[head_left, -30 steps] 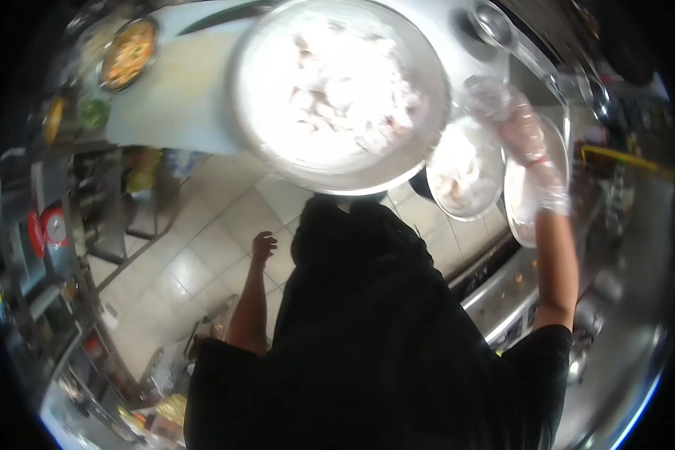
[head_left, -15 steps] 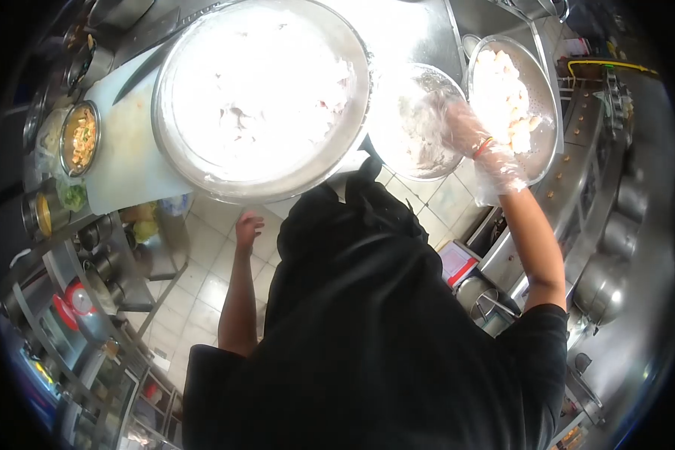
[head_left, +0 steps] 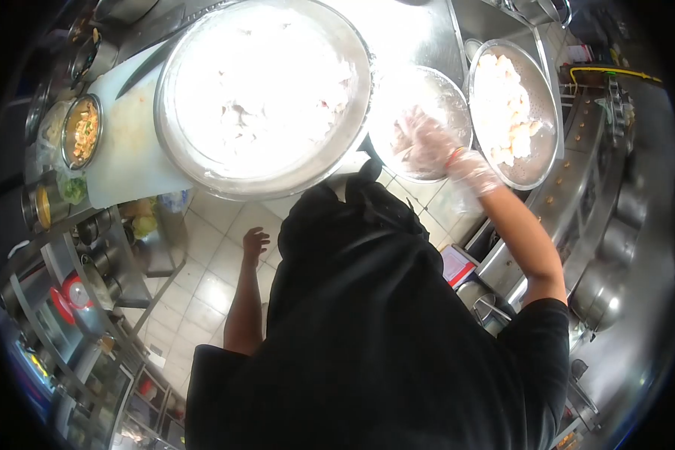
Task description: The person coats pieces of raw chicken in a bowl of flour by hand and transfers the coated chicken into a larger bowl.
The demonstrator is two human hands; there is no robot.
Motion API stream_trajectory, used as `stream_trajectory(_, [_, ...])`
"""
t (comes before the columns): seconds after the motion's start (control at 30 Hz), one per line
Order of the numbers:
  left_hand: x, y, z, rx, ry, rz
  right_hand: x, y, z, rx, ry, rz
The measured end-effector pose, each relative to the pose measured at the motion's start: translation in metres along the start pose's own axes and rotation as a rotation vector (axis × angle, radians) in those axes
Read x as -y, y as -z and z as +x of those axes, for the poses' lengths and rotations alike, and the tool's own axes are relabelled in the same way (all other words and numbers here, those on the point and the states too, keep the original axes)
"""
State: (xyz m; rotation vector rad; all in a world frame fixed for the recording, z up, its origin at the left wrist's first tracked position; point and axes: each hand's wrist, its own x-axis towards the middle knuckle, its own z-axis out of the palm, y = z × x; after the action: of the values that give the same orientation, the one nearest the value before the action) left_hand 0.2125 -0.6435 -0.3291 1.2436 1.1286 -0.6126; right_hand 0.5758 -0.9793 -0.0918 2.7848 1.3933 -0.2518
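My right hand (head_left: 427,142), in a clear plastic glove with a red band at the wrist, reaches into a round metal bowl (head_left: 463,105) holding whitish, floury stuff. Its fingers bend downward; glare and the glove hide what they may hold. Bare and away from everything, my left hand (head_left: 256,241) hangs over the tiled floor with its fingers loosely curled and apart. A large metal basin (head_left: 171,154) with white, flour-covered pieces stands left of the bowl. To the right sits a perforated metal colander (head_left: 541,101) with pale chunks.
A pale cutting board (head_left: 127,142) lies left of the basin, with a dark knife (head_left: 139,73) on it. Beyond its left edge stands a small bowl of chopped food (head_left: 85,131). Metal shelving (head_left: 139,300) runs down the left, and a steel counter (head_left: 577,165) down the right.
My right hand has moved left, from over the colander and the bowl's right side to the bowl's lower middle. My left hand has dropped slightly, its fingers more spread.
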Motion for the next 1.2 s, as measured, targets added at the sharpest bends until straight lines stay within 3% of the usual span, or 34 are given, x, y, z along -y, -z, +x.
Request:
stream_trajectory(0.03, [-0.001,-0.002,0.000,0.000,-0.006,-0.002,-0.001,-0.003,0.002,-0.004,0.001,-0.004])
stream_trajectory(0.13, [0.000,-0.005,-0.003,-0.067,-0.014,0.026,-0.012,-0.015,0.009,0.075,-0.292,0.382])
stream_trajectory(0.27, [-0.008,-0.006,0.002,-0.039,-0.072,-0.031,-0.022,0.030,0.006,0.095,-0.415,0.669])
stream_trajectory(0.3, [-0.009,-0.007,0.001,-0.045,-0.106,-0.071,-0.025,0.015,0.006,0.101,-0.409,0.667])
stream_trajectory(0.33, [-0.009,-0.008,0.001,-0.039,-0.110,-0.050,-0.023,-0.002,0.010,0.013,-0.379,0.875])
stream_trajectory(0.43, [-0.009,-0.010,0.005,0.016,-0.063,-0.025,-0.013,-0.026,0.011,-0.143,-0.077,0.205])
stream_trajectory(0.5, [-0.013,-0.013,0.002,0.020,-0.044,-0.040,-0.008,-0.051,0.017,-0.213,-0.018,-0.070])
stream_trajectory(0.57, [-0.020,-0.012,-0.003,0.025,-0.020,-0.059,-0.013,-0.054,0.014,-0.143,-0.180,-0.209])
stream_trajectory(0.63, [-0.022,-0.013,-0.004,-0.009,-0.064,-0.061,-0.029,-0.034,0.020,-0.122,-0.535,0.671])
stream_trajectory(0.7, [-0.017,-0.009,0.003,-0.023,-0.085,-0.078,-0.019,0.020,0.019,-0.027,-0.562,0.728])
stream_trajectory(0.77, [-0.009,-0.002,0.008,-0.045,-0.099,-0.094,-0.018,0.041,0.017,0.058,-0.713,1.088])
stream_trajectory(0.8, [-0.008,0.000,0.010,-0.026,-0.081,-0.109,-0.012,0.051,0.019,0.115,-0.764,1.121])
stream_trajectory(0.83, [-0.007,0.001,0.011,-0.005,-0.065,-0.121,-0.010,0.039,0.021,0.119,-0.759,1.117])
stream_trajectory(0.9, [-0.005,-0.004,0.010,-0.029,-0.064,-0.111,-0.007,0.001,0.021,-0.171,-0.216,0.285])
stream_trajectory(0.93, [-0.003,-0.007,0.011,-0.053,-0.060,-0.096,0.006,-0.003,0.026,-0.153,-0.276,0.423])
stream_trajectory(1.07, [0.000,-0.008,0.011,-0.028,-0.093,-0.194,-0.010,-0.045,0.027,-0.295,-0.297,0.335])
stream_trajectory(1.1, [-0.001,-0.008,0.009,-0.037,-0.091,-0.133,-0.005,-0.027,0.022,-0.394,-0.265,0.280])
stream_trajectory(1.13, [-0.001,-0.008,0.009,-0.049,-0.092,-0.133,-0.002,-0.001,0.023,-0.170,-0.496,0.552])
stream_trajectory(1.17, [-0.001,-0.008,0.009,-0.054,-0.094,-0.134,0.008,0.041,0.024,-0.100,-0.518,0.468])
stream_trajectory(1.2, [0.001,-0.005,0.012,-0.068,-0.091,-0.155,0.032,0.089,0.031,0.042,-0.841,0.902])
